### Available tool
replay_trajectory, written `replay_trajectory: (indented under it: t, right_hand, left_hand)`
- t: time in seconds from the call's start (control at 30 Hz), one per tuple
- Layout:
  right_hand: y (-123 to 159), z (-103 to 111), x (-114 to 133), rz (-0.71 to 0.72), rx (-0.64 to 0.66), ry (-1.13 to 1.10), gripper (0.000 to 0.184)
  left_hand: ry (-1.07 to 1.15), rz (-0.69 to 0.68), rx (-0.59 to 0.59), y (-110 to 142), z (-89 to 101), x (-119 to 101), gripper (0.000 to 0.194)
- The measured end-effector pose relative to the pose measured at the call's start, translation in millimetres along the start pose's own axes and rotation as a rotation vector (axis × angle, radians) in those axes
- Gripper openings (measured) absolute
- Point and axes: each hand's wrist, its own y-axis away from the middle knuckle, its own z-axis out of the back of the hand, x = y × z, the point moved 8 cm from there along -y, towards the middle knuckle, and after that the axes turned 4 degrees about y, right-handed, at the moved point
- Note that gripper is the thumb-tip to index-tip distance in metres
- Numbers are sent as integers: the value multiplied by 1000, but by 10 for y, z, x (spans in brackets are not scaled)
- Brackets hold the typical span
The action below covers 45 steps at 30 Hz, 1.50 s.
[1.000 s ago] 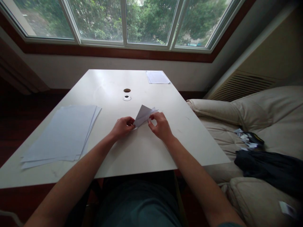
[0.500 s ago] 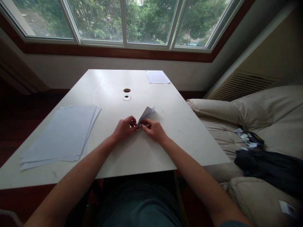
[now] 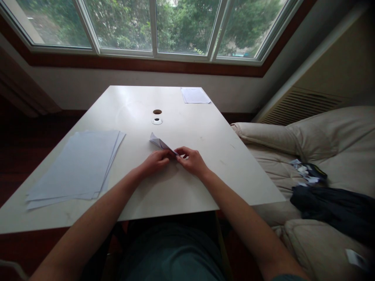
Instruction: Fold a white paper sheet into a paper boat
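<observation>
A small folded piece of paper is held between my two hands, above the middle of the white table. Its wider end points up and to the left, while the narrow end runs down between my fingers. My left hand is closed on the paper's lower edge, the thumb and fingers pinching it. The fingertips of my right hand pinch the narrow end. Part of the paper is hidden behind the fingers.
A stack of white sheets lies on the table's left side. Another small stack of paper is at the far right corner. Near the back are a round hole and a ring-shaped cover. A beige sofa with dark cloth stands right.
The folded paper has turned, so its wide end now points up-left instead of up-right. My left hand has shifted its grip on it; my right hand stays nearly in place.
</observation>
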Motion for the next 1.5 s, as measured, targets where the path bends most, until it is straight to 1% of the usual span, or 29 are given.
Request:
replay_trajectory:
  t: [0.07, 0.23, 0.33, 0.47, 0.67, 0.77, 0.87, 0.97, 1.07, 1.17, 1.23, 1.3, 1.4, 1.47, 1.5]
  right_hand:
    - [2, 4, -14, -2, 17, -14, 28]
    - [9, -40, -43, -7, 140, -102, 45]
    - [2, -44, -78, -3, 140, -101, 51]
    - [-11, -62, -110, 7, 121, -131, 46]
    - [-30, -11, -146, -44, 56, -140, 39]
    - [-36, 48, -179, -88, 9, -137, 39]
    - [-40, 74, -215, -127, 2, -156, 37]
    - [-50, 128, -258, -146, -22, -128, 31]
    - [-53, 235, -324, -174, -88, -25, 26]
    - [-47, 313, -379, -202, -115, 58, 29]
    - [-45, 329, -392, -210, -104, 83, 29]
    - [-47, 326, -390, -208, -83, 85, 27]
    - [-48, 337, -378, -215, -70, 78, 24]
    - [-49, 360, -353, -210, -73, 105, 23]
    - [-50, 375, -338, -205, -78, 128, 22]
  left_hand:
    - [10, 1, -8, -1, 13, 9, 39]
    - [-1, 36, -54, -5, 60, 28, 38]
    - [6, 42, -48, -6, 57, 13, 40]
    - [1, 44, -60, -1, 67, 1, 42]
    - [-27, 30, -81, 1, 84, -14, 41]
    - [-63, 26, -145, -3, 165, -17, 37]
    - [-110, 23, -247, 4, 315, -6, 29]
    - [-199, 34, -348, 30, 477, 24, 21]
    - [-347, 23, -427, 65, 588, 12, 31]
    - [-469, -3, -469, 92, 623, -28, 50]
    - [-507, 10, -439, 86, 600, -10, 63]
    - [-505, 50, -373, 66, 560, 56, 69]
    - [-465, 111, -294, 41, 525, 173, 69]
    - [-453, 119, -273, 31, 522, 212, 67]
    - [-459, 111, -262, 25, 518, 216, 63]
